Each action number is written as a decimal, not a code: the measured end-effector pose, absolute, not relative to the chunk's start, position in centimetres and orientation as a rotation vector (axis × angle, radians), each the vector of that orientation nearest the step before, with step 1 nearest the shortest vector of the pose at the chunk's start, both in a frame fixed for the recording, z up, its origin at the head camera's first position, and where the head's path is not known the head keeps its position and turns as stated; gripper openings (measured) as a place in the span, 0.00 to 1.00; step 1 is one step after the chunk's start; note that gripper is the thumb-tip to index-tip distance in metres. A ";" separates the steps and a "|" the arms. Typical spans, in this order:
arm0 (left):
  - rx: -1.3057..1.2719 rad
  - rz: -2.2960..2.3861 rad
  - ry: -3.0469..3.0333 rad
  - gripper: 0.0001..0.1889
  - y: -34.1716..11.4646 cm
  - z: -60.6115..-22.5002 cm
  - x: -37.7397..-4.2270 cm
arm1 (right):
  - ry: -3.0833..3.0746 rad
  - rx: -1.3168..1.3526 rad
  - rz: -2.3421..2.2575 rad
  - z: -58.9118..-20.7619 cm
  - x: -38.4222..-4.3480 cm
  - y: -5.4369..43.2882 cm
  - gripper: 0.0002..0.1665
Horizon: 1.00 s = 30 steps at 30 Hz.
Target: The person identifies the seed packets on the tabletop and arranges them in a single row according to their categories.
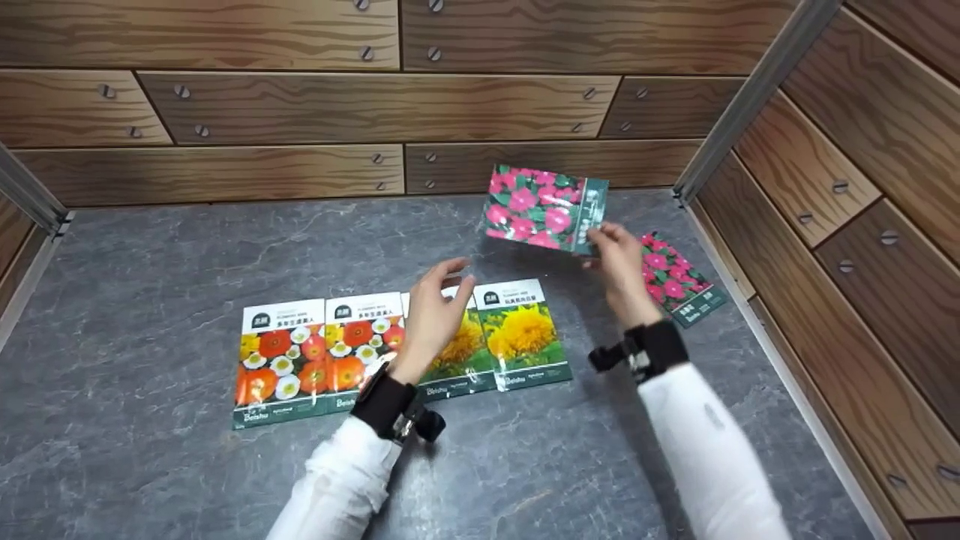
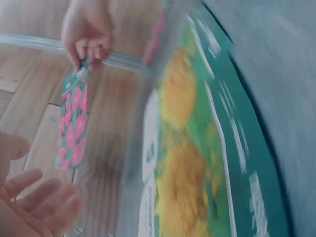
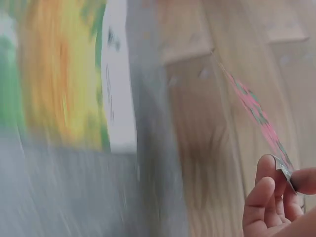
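Head view, live on my feed: the right hand (image 1: pixel 619 262) pinches a pink-flower packet (image 1: pixel 529 206) by its lettered end, thumb against fingers, its body stretching from the fingertips toward the left, raised beyond the right end of the packet row (image 1: pixel 379 322); the left hand (image 1: pixel 435 315) hangs above the row's middle, fingers loosely bent, thumb apart, holding nothing; I count six packets: two orange-flower packets (image 1: pixel 281 364) in the row's left half, two yellow-flower packets (image 1: pixel 523 334) in its right half, the pinched pink one, and a second pink packet (image 1: pixel 679 281) off the row's right end, partly behind the right hand; only here do I get the whole row; right wrist view gives me the pinched packet nearly edge-on; left wrist view, blurred, shows me the left fingers slightly spread.
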<state>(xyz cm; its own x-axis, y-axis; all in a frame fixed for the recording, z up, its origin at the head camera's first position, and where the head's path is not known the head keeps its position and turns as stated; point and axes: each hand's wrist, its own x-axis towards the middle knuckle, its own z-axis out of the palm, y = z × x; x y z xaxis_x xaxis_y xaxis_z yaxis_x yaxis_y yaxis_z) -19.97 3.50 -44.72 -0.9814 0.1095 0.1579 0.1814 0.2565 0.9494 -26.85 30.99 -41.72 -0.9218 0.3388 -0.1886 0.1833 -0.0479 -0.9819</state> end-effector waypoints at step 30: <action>0.016 -2.330 -1.813 0.11 3.8 -43.6 -15.5 | -2.037 -0.183 2.532 -43.1 -15.4 21.3 0.14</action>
<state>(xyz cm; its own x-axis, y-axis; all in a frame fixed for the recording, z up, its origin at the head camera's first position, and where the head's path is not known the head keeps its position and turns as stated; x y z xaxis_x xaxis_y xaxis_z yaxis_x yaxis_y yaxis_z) -15.50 3.84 -43.62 -0.9822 -0.1547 0.1069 0.1416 -0.2347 0.9617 -15.40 21.34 -43.13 -0.9873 -0.0177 -0.1578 0.1580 -0.2124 -0.9643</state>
